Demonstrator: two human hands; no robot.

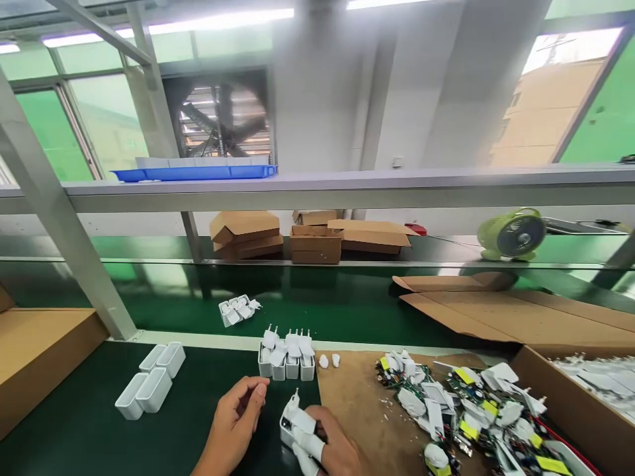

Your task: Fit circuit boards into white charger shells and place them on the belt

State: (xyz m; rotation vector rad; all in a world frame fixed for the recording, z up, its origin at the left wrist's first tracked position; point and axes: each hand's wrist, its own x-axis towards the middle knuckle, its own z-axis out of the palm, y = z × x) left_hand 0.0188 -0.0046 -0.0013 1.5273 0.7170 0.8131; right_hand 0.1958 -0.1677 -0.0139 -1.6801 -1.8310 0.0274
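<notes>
Dark green benchtop (pixel 64 446), lower left, holds 4 white plastic cups (pixel 155 390). At bottom centre, the right hand (pixel 338 441) grips a boxy white plastic plug housing (pixel 300 418); the left hand (pixel 235 418), loosely curled, looks empty. Likely light, stiff and slick; best held by its flat walls.

Fr L hand (pixel 232 424): lane at 11 o'clk, btwn white cases (pixel 153 383) at 10 & plug row (pixel 286 357) at 1; metal post (pixel 92 268) in way farther out at 10. Fr R hand (pixel 333 441): gap at 1 o'clk, btwn 2 sm. white bits (pixel 324 361) at 12 & board pile (pixel 469 413) at 2–3; carton wall (pixel 570 416) past it at 3.
</notes>
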